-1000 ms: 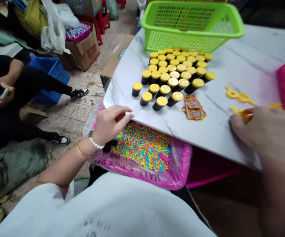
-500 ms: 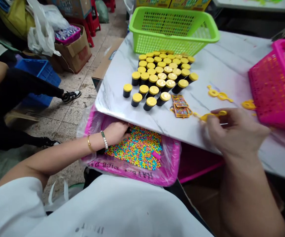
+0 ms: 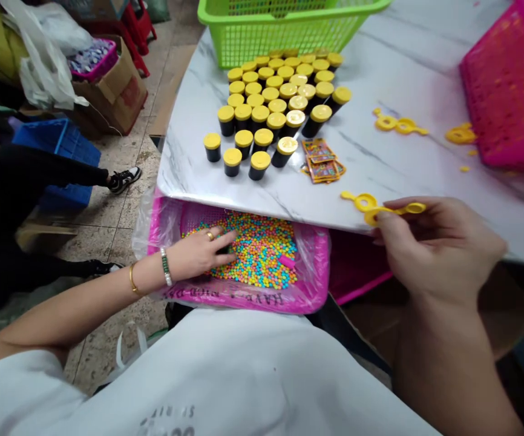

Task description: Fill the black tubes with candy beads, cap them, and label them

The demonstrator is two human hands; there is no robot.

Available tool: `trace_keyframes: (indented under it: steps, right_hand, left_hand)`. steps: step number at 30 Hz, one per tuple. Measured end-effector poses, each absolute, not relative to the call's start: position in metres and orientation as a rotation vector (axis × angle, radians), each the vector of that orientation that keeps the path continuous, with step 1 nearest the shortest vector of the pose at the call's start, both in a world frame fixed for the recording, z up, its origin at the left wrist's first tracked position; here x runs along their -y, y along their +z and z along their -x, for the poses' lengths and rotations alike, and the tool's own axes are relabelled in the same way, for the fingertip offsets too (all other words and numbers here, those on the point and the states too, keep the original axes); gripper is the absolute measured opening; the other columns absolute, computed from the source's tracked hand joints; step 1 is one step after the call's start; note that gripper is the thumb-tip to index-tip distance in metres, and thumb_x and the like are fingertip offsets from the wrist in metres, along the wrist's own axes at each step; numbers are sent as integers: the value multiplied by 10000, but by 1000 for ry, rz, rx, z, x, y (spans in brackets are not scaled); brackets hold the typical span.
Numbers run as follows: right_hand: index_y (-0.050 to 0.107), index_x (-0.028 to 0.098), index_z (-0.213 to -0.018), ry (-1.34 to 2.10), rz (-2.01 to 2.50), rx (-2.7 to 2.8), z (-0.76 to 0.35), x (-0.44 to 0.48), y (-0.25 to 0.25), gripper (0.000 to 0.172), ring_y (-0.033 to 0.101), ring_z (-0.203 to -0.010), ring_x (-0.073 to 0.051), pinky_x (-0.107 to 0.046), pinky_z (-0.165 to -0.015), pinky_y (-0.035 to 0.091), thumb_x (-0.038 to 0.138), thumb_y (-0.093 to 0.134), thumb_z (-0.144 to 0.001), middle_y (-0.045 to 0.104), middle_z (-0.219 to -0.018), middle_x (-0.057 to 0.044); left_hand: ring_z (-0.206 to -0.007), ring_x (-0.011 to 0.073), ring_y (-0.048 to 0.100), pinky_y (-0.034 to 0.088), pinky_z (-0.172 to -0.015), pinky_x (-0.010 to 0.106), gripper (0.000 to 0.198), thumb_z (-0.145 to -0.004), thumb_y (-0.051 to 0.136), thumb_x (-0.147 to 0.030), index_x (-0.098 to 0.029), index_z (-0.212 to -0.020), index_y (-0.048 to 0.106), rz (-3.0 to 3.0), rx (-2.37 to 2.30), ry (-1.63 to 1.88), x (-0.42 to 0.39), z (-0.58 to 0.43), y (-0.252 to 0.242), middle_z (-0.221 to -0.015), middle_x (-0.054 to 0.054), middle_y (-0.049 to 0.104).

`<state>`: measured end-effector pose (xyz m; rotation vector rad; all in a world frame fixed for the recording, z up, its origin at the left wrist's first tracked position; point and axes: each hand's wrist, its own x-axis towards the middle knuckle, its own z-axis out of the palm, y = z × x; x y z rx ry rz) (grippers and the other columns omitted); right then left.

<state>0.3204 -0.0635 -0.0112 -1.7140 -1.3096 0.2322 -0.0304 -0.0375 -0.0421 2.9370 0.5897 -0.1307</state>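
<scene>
My left hand (image 3: 198, 251) is down in a plastic-lined pink basket (image 3: 307, 300), over small multicoloured candy balls (image 3: 262, 248). Its fingers curve over a black cup (image 3: 224, 249), mostly hidden beneath them. Above the table's front edge, my right hand (image 3: 438, 248) pinches a yellow plastic piece with rings (image 3: 371, 213) between thumb and fingers. To its left on the tabletop lies a small pile of printed packets (image 3: 323, 162). Many black cups with yellow lids (image 3: 260, 165) stand upright in a cluster farther left.
A green basket (image 3: 289, 30) stands behind the cups. Another pink basket (image 3: 507, 91) is at the right, with loose yellow ringed pieces (image 3: 398, 124) beside it. A small pink tube (image 3: 287, 261) lies on the candy. A seated person's leg (image 3: 53, 163) is at the left.
The view has shifted, so the tabletop sits higher in the picture. My left hand's fingers have spread over the candy. My right hand still holds the yellow piece, now turned more into view.
</scene>
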Motion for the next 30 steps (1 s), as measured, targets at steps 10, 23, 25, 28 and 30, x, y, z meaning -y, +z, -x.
trace_keyframes:
  steps: [10,23,25,28,30]
  right_hand:
    - [710,173,-863,417,1616,1198,-310,63,-11,165,625,-467,-112,-210,-452,484,221,710,-705,663,-626,20]
    - [696,162,-852,515,1548,1126,-307,63,-11,159,610,-453,-86,-171,-442,504,194,719,-698,661,-624,21]
    - [696,163,-861,546,1528,1133,-303,63,-12,166,612,-458,-89,-174,-444,506,191,725,-700,665,-630,18]
    - [698,165,-868,572,1517,1156,-298,62,-12,167,612,-449,-94,-176,-439,505,183,725,-704,662,-614,20]
    - [698,167,-858,570,1513,1170,-296,62,-12,155,609,-440,-96,-177,-431,502,177,722,-705,657,-603,23]
  left_hand:
    - [-782,196,636,531,-725,324,239,-971,447,-112,-92,-1087,655,-2905,-432,-362,39,8,-49,-994,133,659]
    - [-594,148,689,546,-579,245,437,-946,553,-327,-151,-1341,495,-1858,-884,346,43,1,-22,-701,1,690]
    - [-485,128,653,527,-509,214,463,-978,473,-343,-163,-1405,469,-1603,-956,397,47,-5,-17,-562,-45,627]
    - [-443,133,640,515,-468,210,450,-1005,385,-350,-144,-1381,520,-1423,-1054,305,48,-9,-22,-503,-38,605]
    - [-432,135,631,496,-458,207,452,-1001,378,-282,-136,-1412,498,-1482,-1084,113,49,-8,-34,-508,-33,613]
